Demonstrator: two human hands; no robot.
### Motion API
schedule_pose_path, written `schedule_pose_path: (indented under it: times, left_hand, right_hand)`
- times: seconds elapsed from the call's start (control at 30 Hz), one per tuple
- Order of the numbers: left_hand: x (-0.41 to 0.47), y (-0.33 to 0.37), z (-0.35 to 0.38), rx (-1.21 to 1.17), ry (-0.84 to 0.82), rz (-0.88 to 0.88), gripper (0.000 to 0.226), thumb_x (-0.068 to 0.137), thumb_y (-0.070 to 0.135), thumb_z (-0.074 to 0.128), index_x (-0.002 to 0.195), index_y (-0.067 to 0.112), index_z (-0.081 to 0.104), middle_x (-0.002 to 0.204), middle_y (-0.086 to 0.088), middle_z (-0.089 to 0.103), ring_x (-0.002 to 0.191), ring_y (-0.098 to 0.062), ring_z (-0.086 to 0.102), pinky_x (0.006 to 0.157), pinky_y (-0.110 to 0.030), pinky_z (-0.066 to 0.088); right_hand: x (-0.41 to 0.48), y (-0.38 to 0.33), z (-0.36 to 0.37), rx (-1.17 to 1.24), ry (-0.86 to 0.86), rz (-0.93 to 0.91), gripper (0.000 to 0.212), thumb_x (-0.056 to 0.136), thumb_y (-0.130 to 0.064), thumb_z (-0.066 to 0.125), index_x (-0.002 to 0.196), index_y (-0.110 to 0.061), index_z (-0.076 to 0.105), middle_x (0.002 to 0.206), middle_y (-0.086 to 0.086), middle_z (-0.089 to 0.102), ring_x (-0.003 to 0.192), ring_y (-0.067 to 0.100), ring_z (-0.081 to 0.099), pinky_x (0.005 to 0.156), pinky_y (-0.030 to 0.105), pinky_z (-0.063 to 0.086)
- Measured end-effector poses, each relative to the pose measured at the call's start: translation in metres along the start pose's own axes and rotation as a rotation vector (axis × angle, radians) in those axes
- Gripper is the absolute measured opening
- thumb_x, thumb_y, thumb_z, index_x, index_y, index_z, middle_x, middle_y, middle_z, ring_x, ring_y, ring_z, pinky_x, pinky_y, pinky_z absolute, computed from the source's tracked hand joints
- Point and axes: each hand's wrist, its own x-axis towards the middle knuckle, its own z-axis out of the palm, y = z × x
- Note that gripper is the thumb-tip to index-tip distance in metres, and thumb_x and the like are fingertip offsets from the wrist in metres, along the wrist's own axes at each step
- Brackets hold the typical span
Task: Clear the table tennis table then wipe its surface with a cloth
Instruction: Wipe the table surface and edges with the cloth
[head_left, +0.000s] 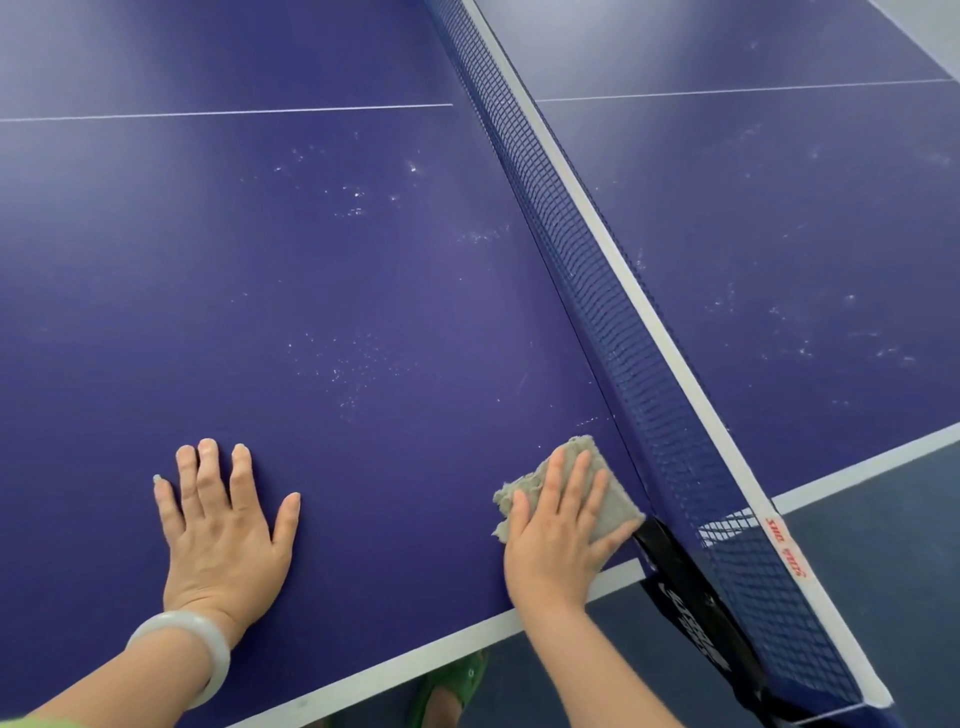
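The blue table tennis table (322, 291) fills the view, with pale dust specks scattered over both halves. My right hand (558, 525) presses flat on a folded grey cloth (602, 483) lying on the surface close to the net, near the table's front edge. My left hand (223, 525) rests flat on the bare surface to the left, fingers spread, with a pale bangle on the wrist. Nothing else lies on the table.
The dark blue net (597, 291) with a white top band runs diagonally from the top middle to the bottom right. Its black clamp (691, 608) grips the table's front edge beside the cloth. Below the white edge line I see grey floor and a green shoe (447, 691).
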Motion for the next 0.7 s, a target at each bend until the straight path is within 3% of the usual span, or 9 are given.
schedule_pose_path:
  times: [0.1, 0.2, 0.37, 0.53, 0.7]
  left_hand:
    - [0.0, -0.001, 0.001, -0.004, 0.001, 0.0, 0.084, 0.089, 0.058, 0.019, 0.147, -0.001, 0.032, 0.156, -0.026, 0.019, 0.149, -0.039, 0.005, 0.121, -0.056, 0.0]
    - [0.001, -0.001, 0.0, -0.006, 0.004, -0.001, 0.083, 0.089, 0.058, 0.02, 0.146, -0.001, 0.033, 0.156, -0.026, 0.019, 0.149, -0.039, 0.005, 0.121, -0.055, 0.0]
    - [0.0, 0.001, -0.002, 0.005, 0.001, -0.006, 0.084, 0.089, 0.058, 0.019, 0.146, -0.002, 0.034, 0.155, -0.027, 0.021, 0.148, -0.04, 0.007, 0.121, -0.055, 0.0]
    - [0.001, 0.001, -0.004, 0.007, -0.001, -0.012, 0.085, 0.089, 0.058, 0.019, 0.146, -0.002, 0.034, 0.156, -0.026, 0.021, 0.148, -0.039, 0.007, 0.121, -0.055, 0.001]
    - [0.001, 0.0, -0.003, 0.005, -0.011, -0.006, 0.084, 0.089, 0.058, 0.019, 0.147, -0.001, 0.033, 0.156, -0.025, 0.02, 0.149, -0.039, 0.006, 0.121, -0.055, 0.001]
  right_hand:
    - [-0.013, -0.002, 0.001, 0.006, 0.0, -0.137, 0.07, 0.097, -0.052, 0.018, 0.157, -0.016, 0.015, 0.164, 0.009, 0.013, 0.151, 0.032, 0.011, 0.109, 0.076, 0.008]
    - [0.007, 0.022, -0.004, -0.066, 0.012, -0.27, 0.067, 0.099, -0.051, 0.018, 0.157, -0.019, 0.017, 0.164, 0.004, 0.013, 0.151, 0.028, 0.012, 0.112, 0.073, 0.008]
    - [0.065, 0.016, -0.011, -0.026, 0.006, -0.055, 0.066, 0.099, -0.053, 0.008, 0.155, -0.026, -0.012, 0.165, 0.002, -0.011, 0.152, 0.023, -0.01, 0.114, 0.068, 0.004]
    - [0.014, -0.011, -0.003, -0.065, 0.013, -0.47, 0.068, 0.1, -0.05, 0.021, 0.158, -0.018, 0.009, 0.166, 0.005, 0.003, 0.152, 0.029, 0.003, 0.114, 0.071, 0.007]
    - [0.005, 0.039, -0.003, -0.098, 0.005, -0.451, 0.066, 0.1, -0.051, 0.02, 0.158, -0.02, 0.014, 0.166, 0.003, 0.008, 0.152, 0.026, 0.006, 0.115, 0.069, 0.012]
